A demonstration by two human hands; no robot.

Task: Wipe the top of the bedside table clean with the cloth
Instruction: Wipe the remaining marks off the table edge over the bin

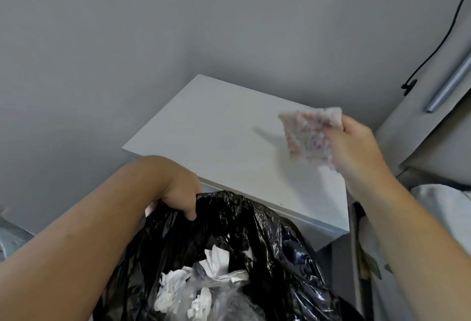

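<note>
cloth point(309, 133): one, pale with pink and blue speckles, blurred, held up in the right hand point(356, 147) above the far right part of the worktop point(216, 129); from its shadow on the surface it looks clear of the top, not touching. it reads as soft, light and limp, likely to fold or bunch, so it should be taken flat under the palm, not by an edge. right fingers are closed on its right edge, with most of the cloth hanging free to the left. the left hand point(178, 193) is curled shut over the rim of one black bin bag point(254, 231), just in front of the worktop's near edge, holding crumpled white papers point(204, 282), several, too jumbled to count. one white bedside top, two hands.
</note>
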